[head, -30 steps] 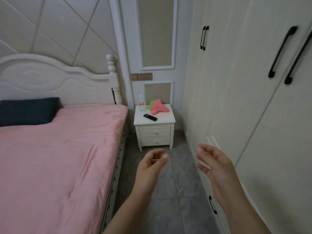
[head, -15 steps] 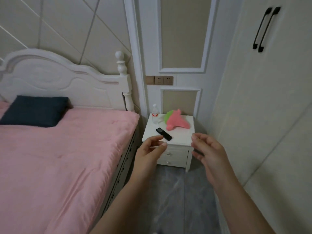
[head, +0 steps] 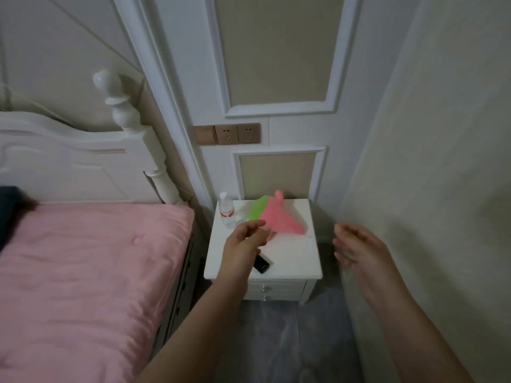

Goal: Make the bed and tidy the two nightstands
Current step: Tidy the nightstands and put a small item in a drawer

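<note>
Nightstand (head: pixel 290 261) sits far right of the bed (head: pixel 83 272), tucked between the bed frame and the wardrobe wall (head: pixel 428 161), back edge against the panelled wall under the sockets (head: pixel 237 133). Its top surface carries three things: a small water bottle (head: pixel 227 210) upright at the far left corner, a pink-and-green plush toy (head: pixel 279 218) slumped across the far middle, and a black remote (head: pixel 262 264) at the near left, partly hidden by the left forearm.

Left hand (head: pixel 244 241) hovers over the surface just near of the toy, fingers loosely curled, thumb and forefinger close together, holding nothing as far as I can see. Right hand (head: pixel 359 248) hangs off the right edge of the nightstand, above the gap by the wardrobe, fingers relaxed and half bent, also empty.

Why so: both hands are raised and aimed at the top, so my read is the person is set to clear or straighten these items, toy most likely first since the left hand is closest to it. Bottle probably stays in the corner, out of the way.

Bed side looks done: pink duvet lies flat and smooth up to the headboard (head: pixel 69 167), dark pillow (head: pixel 8 205) just in view at far left. Other nightstand not in view, can't judge it.

Risk: bottle is tall and light, close to the toy; a careless grab could tip it.
</note>
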